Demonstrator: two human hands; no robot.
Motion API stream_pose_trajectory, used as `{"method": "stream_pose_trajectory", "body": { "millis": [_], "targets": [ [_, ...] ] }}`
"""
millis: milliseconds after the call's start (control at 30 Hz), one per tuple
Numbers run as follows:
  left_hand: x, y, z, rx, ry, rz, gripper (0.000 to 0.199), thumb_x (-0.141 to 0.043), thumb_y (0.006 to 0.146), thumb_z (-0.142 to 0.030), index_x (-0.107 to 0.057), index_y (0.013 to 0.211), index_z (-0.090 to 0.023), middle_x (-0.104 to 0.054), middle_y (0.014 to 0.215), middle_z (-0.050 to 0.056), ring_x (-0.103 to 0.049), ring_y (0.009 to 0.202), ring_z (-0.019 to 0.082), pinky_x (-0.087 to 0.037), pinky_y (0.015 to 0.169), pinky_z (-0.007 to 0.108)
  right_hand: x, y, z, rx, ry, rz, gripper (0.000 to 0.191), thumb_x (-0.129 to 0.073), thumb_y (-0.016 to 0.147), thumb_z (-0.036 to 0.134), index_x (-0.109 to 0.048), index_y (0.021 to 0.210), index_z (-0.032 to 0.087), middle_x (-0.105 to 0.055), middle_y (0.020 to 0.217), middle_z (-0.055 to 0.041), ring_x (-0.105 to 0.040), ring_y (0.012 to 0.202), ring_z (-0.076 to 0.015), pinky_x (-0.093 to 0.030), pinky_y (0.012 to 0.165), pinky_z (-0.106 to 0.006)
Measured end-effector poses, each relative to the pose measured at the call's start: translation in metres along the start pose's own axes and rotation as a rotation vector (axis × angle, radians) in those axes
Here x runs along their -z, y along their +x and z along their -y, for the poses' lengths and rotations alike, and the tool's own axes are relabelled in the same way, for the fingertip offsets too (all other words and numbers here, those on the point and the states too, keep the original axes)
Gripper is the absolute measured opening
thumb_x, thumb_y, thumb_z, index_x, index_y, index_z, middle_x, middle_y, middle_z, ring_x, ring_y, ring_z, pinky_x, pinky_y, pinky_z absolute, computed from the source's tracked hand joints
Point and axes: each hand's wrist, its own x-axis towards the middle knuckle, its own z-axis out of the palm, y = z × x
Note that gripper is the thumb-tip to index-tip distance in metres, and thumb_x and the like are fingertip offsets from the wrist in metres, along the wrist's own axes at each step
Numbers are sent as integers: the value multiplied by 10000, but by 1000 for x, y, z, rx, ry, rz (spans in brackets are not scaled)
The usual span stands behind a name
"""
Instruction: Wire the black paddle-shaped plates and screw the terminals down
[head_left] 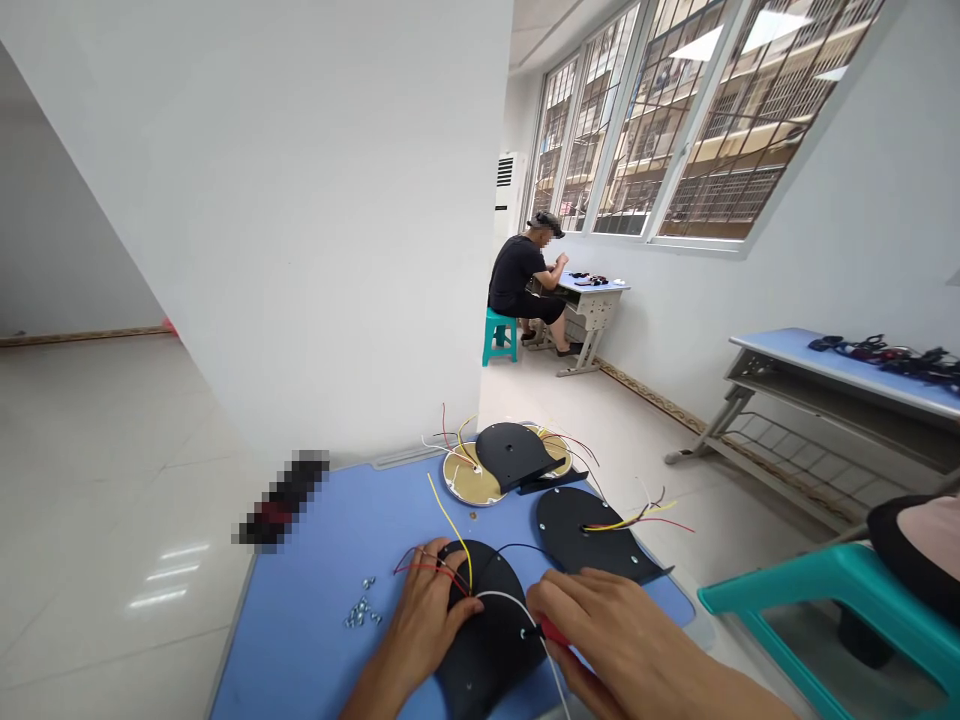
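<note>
A black rounded plate [487, 650] lies on the blue desktop near the desk's front, with red, yellow, white and black wires [469, 565] coming out of its middle. My left hand [424, 610] grips the plate's left side, its thumb on the face near the wires. In my closed right hand [600, 630] is a red-handled screwdriver [553, 633], its dark tip at a screw [523, 633] on the plate's right edge. A white wire passes between the plate and my right hand. Loose silver screws [362, 612] lie left of my left hand.
Another black plate [592, 530] with wires lies behind my right hand. Farther back are round tan-faced discs [469, 475] and a black plate [514, 450]. A green stool [847, 590] stands at right; a person [521, 275] sits at a far desk.
</note>
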Motion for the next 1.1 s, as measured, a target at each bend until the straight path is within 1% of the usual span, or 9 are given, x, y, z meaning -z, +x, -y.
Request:
{"method": "stream_pose_trajectory", "body": {
  "millis": [100,233,400,533,667,800,867,967,1100],
  "targets": [
    [0,0,0,5,4,1,457,-666,798,-249,-587,1248,-232,-505,1415,102,-421,1353,312,-345,1119,515,-6,-1,-3,2,-114,-84,183,-403,947,162,-436,780,231,-548,581,53,-494,441,-139,-352,512,-286],
    [4,1,-4,1,1,25,462,-676,795,-245,-585,1247,-237,-507,1409,101,-424,1349,318,-337,1121,528,-13,0,-7,11,-43,-72,95,-384,928,204,-476,938,223,-641,757,-8,-606,603,-164,-404,555,-275],
    [9,1,-11,23,11,49,465,-680,801,-227,-582,1256,-220,-502,1403,103,-413,1350,308,-325,1135,500,-11,0,-8,2,-175,-127,175,-352,960,178,-416,808,237,-553,553,54,-509,412,-150,-361,492,-288],
    [9,1,-9,5,13,55,471,-686,805,-248,-570,1260,-213,-501,1397,105,-413,1344,313,-297,1148,517,-9,-1,-10,26,-110,-94,172,-290,962,190,-460,943,213,-647,740,-19,-613,579,-167,-400,527,-274],
    [4,2,-1,-43,-2,19,447,-683,805,-268,-571,1238,-260,-515,1377,81,-440,1323,312,-317,1133,535,-6,0,-10,5,-202,-127,210,-357,969,201,-402,768,243,-538,528,54,-505,402,-152,-339,478,-284],
    [2,2,0,-51,-2,13,443,-698,798,-276,-578,1224,-266,-517,1369,80,-446,1316,315,-338,1118,537,8,3,-3,13,-126,-40,85,-402,941,228,-475,899,218,-672,802,-37,-650,670,-188,-429,608,-295],
    [3,2,-2,-36,10,17,442,-707,794,-263,-587,1219,-254,-520,1364,90,-444,1315,319,-355,1108,532,10,3,-3,60,-112,7,138,-379,934,156,-466,851,223,-657,762,-7,-622,598,-158,-420,614,-292],
    [6,2,-7,-7,24,26,458,-725,784,-241,-595,1223,-229,-515,1370,109,-437,1319,321,-349,1117,514,0,1,-7,72,-181,-83,245,-375,969,190,-412,732,238,-547,550,59,-495,406,-136,-358,529,-298],
    [7,1,-8,-20,9,19,445,-736,778,-234,-601,1201,-221,-524,1356,112,-454,1303,310,-353,1117,497,-16,-3,-13,78,-86,-124,167,-335,960,251,-493,915,222,-660,760,-24,-621,603,-176,-406,568,-302]
  ]
}}
